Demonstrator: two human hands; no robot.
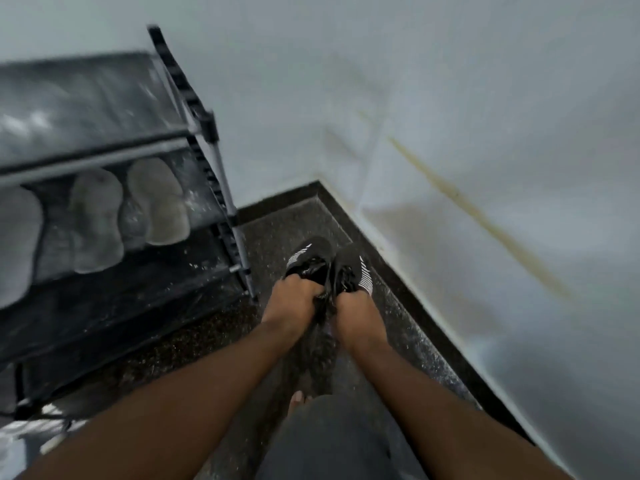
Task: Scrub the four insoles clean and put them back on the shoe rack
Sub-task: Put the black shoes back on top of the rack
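Note:
Two black shoes with white stripes stand side by side on the speckled floor by the wall corner. My left hand [294, 299] grips the heel opening of the left black shoe [308, 258]. My right hand [356, 313] grips the heel opening of the right black shoe [353, 268]. On the middle shelf of the black shoe rack [207, 133] at the left lie pale grey insoles [159, 199], a second [95, 220] beside it and a third [15, 244] at the frame's left edge. The picture is motion-blurred.
White walls meet in a corner beyond the shoes, with a dark skirting strip [398, 282] along the floor. My knee in grey cloth [332, 441] and bare toes [298, 400] are below the hands. Something white lies on the floor [31, 441] at the lower left.

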